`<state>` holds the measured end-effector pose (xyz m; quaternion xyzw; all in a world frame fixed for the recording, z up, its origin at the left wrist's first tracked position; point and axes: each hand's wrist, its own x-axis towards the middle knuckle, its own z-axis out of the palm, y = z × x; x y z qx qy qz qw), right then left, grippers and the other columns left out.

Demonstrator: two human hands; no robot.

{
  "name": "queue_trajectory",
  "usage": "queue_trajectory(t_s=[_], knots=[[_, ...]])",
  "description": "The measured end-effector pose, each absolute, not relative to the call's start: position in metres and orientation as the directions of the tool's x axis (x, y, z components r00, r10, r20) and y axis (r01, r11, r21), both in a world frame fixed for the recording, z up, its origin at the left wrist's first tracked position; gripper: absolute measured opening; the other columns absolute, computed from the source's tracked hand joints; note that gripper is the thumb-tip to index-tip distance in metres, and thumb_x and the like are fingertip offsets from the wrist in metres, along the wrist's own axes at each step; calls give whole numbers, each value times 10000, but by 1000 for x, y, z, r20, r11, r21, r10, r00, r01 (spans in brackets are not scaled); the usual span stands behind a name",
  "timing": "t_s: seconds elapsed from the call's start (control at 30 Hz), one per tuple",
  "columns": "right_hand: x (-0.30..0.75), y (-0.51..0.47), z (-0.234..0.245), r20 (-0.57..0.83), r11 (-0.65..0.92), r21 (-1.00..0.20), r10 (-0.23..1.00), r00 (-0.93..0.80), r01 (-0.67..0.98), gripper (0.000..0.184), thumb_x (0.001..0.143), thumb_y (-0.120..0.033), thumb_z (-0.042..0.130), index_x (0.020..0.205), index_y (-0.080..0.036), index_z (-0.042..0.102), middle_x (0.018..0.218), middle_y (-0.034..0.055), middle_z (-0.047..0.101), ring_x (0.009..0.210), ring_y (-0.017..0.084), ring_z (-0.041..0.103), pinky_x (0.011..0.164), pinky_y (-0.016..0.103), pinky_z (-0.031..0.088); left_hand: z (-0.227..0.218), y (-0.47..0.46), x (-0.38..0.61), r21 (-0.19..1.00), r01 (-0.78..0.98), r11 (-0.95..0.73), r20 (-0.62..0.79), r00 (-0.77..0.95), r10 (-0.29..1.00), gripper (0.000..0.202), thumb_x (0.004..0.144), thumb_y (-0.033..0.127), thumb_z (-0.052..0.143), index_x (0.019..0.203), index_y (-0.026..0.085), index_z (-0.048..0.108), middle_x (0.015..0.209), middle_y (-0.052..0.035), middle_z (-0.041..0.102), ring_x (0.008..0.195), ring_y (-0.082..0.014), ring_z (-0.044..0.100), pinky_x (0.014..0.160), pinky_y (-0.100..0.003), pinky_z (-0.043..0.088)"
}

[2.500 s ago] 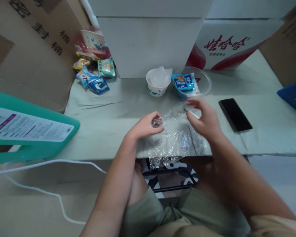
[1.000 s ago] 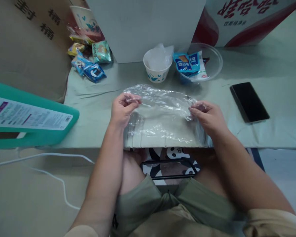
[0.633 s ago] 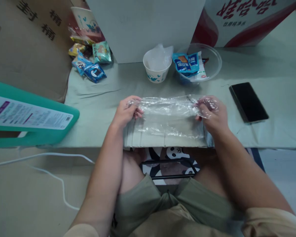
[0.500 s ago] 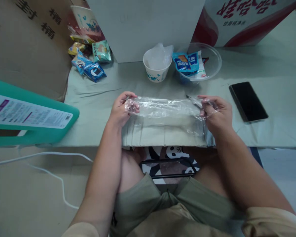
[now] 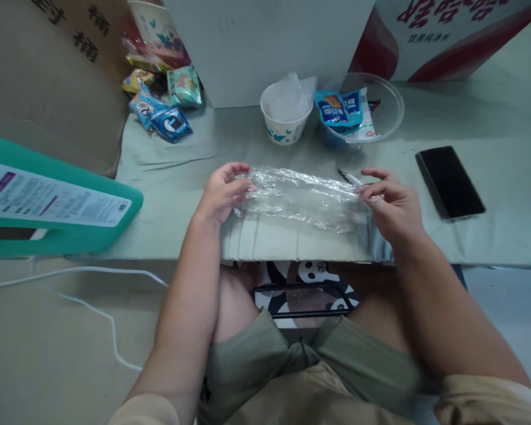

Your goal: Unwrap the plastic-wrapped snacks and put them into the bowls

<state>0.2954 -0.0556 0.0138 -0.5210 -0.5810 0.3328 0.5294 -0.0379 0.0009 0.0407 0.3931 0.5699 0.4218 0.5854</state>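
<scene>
A clear, crinkled plastic bag (image 5: 298, 198) is stretched sideways above the table's front part. Its left end is pinched by my left hand (image 5: 223, 192), thumb against fingers. At the other end my right hand (image 5: 393, 206) grips the plastic between thumb and fingertips. Close to the right fingertips is a thin pen-like thing (image 5: 351, 177) with a dark tip and white body; whether the hand touches it I cannot tell. Behind the bag stands a paper cup (image 5: 285, 131) with crumpled translucent plastic in it. Beside that, a clear round bowl (image 5: 392, 112) holds blue snack packets (image 5: 338, 111).
A black phone (image 5: 451, 182) lies at the right. Several small snack packets (image 5: 170, 123) sit at the back left by a cardboard box (image 5: 48, 100). A green container (image 5: 119, 203) juts in from the left. White boxes (image 5: 269, 47) line the back.
The bag's right end has dropped a little and now gathers at my right fingertips, no longer spread over that hand. My right index finger is more lifted. The view has shifted slightly.
</scene>
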Motion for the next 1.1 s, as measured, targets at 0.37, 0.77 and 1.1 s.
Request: queue_trajectory(t_s=[0.37,0.77,1.1], knots=[[286,-71,13,475,469,-558,857,-200,685,236,821,-315,772,1056,-306,756,1345,94,567,1156,298,633,969,516,551,44,1,-32,908,-19,419,-419,-94,903,369,640,31,614,979,170,658,1185,-69,692,493,-43,576,345,-179,213],[305,-83,19,237,559,-526,820,-521,641,174,878,-391,690,803,-288,807,1301,81,688,1285,391,570,1065,677,427,38,8,-46,925,-18,380,-380,-96,920,229,662,189,736,879,173,664,871,-36,676,594,-95,585,467,-197,380],[270,-64,23,82,147,-952,967,-239,267,518,819,-482,776,1285,-294,648,1308,97,688,1257,298,639,1131,532,482,54,-8,-44,965,-32,262,-236,333,913,557,546,293,910,1060,209,712,1132,-66,693,559,-47,501,437,-203,347]])
